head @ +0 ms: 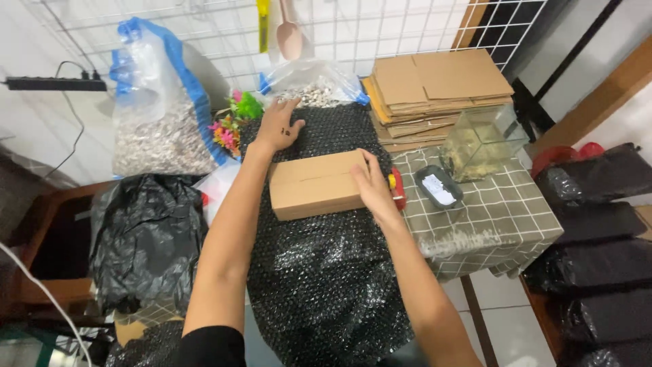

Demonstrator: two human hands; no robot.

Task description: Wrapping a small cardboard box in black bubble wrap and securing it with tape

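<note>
The box (318, 183), plain brown cardboard with its flaps closed, lies on a sheet of black bubble wrap (326, 278) spread over the bench (502, 211) and hanging off the near edge. The right hand (373, 187) lies flat against the box's right end, fingers extended, steadying it rather than clasping it. The left hand (278, 126) is well apart from the box, palm down with fingers spread on the far part of the wrap.

The wrap is slick and much of it hangs free, so a push from the right hand alone could slide the box sideways, or the overhanging sheet could drag it toward the edge. The left hand sits just beside an open bag of pebbles (312, 88); tugging the wrap there could tip the bag and spill it.

A red tool (397, 190) lies partly hidden behind the right hand, touching or nearly touching the box, and could get caught under the sheet. Plastic flowers (231, 126) crowd the wrap's left edge, beside a larger bag of gravel (159, 115). To the right stand a small dark tray (439, 187), a glass tank (483, 141) and a stack of flat cardboard (435, 92), narrowing the room. A black bag (146, 238) sits at lower left.
</note>
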